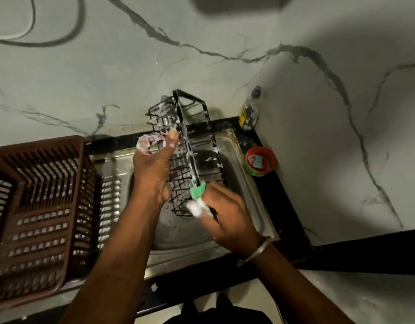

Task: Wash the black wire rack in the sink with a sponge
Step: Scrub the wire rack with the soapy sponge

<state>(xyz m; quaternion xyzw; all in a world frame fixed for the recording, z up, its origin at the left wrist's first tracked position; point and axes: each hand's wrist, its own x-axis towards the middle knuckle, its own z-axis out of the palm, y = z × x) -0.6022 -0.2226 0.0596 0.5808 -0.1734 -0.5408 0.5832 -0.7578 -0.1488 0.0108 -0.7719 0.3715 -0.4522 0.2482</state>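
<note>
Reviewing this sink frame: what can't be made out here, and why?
Head view only:
- Label on the bottle: too small and blurred to read.
- Sponge: only a green tip shows; the right hand and foam hide the rest.
- Sink drain: covered by the wire rack and the left hand.
- Brown basket: cut off by the left edge.
- Dark shape at the top edge: blurred, unidentifiable.

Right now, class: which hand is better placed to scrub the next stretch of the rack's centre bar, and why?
The right hand. It already pinches the green sponge against the bar of the black wire rack, while the left hand grips the rack's side, steadying it over the sink.
</note>
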